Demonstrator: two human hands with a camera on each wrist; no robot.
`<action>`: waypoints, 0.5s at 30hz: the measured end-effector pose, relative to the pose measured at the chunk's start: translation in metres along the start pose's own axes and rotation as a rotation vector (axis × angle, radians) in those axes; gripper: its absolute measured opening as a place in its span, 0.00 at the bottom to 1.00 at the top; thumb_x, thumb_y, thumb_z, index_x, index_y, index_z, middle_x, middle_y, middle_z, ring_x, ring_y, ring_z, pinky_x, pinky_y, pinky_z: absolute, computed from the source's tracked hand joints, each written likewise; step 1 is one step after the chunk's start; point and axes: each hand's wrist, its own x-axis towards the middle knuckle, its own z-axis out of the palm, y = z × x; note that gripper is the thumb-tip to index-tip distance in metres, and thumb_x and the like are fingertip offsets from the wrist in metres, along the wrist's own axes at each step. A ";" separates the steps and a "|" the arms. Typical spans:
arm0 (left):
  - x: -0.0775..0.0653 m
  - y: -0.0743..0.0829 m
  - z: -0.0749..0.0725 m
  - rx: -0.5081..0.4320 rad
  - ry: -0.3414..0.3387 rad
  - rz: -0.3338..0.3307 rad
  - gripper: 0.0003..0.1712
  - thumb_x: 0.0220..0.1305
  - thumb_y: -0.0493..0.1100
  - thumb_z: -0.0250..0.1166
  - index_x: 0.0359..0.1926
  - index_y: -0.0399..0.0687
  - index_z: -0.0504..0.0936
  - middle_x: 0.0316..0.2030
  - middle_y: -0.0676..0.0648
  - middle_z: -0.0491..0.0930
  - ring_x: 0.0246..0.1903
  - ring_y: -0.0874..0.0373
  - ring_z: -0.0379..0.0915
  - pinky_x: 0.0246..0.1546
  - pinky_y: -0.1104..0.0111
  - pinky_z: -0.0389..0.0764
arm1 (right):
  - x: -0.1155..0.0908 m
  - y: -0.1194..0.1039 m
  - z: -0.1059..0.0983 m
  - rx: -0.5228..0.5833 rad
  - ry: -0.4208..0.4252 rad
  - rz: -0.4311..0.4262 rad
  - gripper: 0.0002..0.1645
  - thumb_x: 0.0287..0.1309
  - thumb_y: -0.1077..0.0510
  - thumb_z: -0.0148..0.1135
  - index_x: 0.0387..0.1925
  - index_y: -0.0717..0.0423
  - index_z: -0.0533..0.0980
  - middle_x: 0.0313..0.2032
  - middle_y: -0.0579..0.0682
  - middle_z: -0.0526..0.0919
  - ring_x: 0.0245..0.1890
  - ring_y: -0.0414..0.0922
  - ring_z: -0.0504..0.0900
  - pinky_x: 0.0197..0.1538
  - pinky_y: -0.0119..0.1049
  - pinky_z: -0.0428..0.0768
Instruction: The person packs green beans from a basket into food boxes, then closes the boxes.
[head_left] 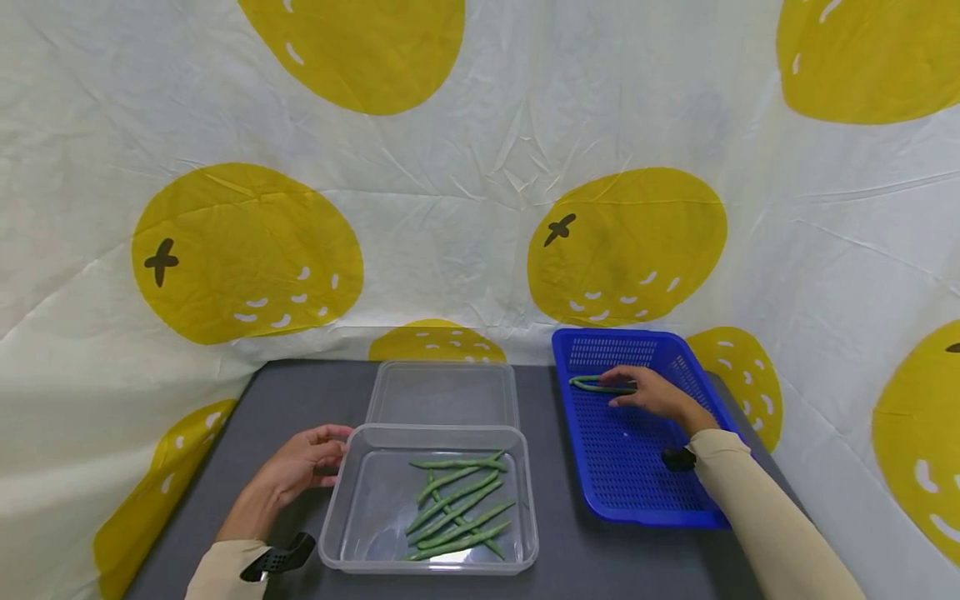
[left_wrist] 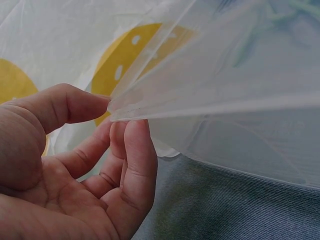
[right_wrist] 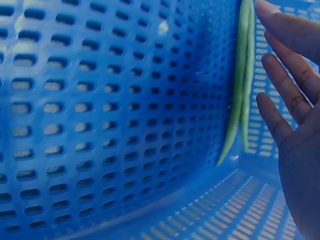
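Note:
Several green beans (head_left: 450, 511) lie crisscrossed in a clear plastic container (head_left: 327, 533) on the dark table. At the container's left side, my left hand (head_left: 296, 465) pinches its rim between thumb and fingertips, as the left wrist view shows. My right hand (head_left: 651, 393) reaches into a blue perforated basket (head_left: 630, 467) at the right. There, two green beans (right_wrist: 241, 85) lie side by side along the far end of the basket. In the right wrist view the right hand's fingers (right_wrist: 282, 82) are spread beside these beans, gripping nothing.
A clear flat lid (head_left: 442, 393) lies on the table (head_left: 300, 400) just behind the container. A white cloth with yellow fruit prints (head_left: 450, 250) hangs behind the table and along both sides. Dark bands circle both wrists.

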 end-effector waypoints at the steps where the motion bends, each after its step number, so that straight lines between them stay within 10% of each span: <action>1: 0.000 0.000 0.000 0.002 -0.007 0.003 0.28 0.70 0.42 0.62 0.66 0.34 0.70 0.43 0.42 0.83 0.40 0.53 0.79 0.39 0.57 0.81 | -0.001 0.001 0.000 -0.006 0.001 0.011 0.27 0.61 0.63 0.70 0.61 0.66 0.75 0.59 0.64 0.80 0.62 0.65 0.75 0.64 0.65 0.67; 15: -0.001 -0.002 -0.001 -0.015 -0.038 0.018 0.28 0.70 0.43 0.63 0.66 0.35 0.70 0.43 0.46 0.84 0.41 0.54 0.81 0.39 0.57 0.81 | -0.010 0.012 0.003 -0.037 0.004 0.095 0.26 0.63 0.61 0.68 0.61 0.64 0.75 0.60 0.63 0.79 0.63 0.64 0.74 0.65 0.65 0.67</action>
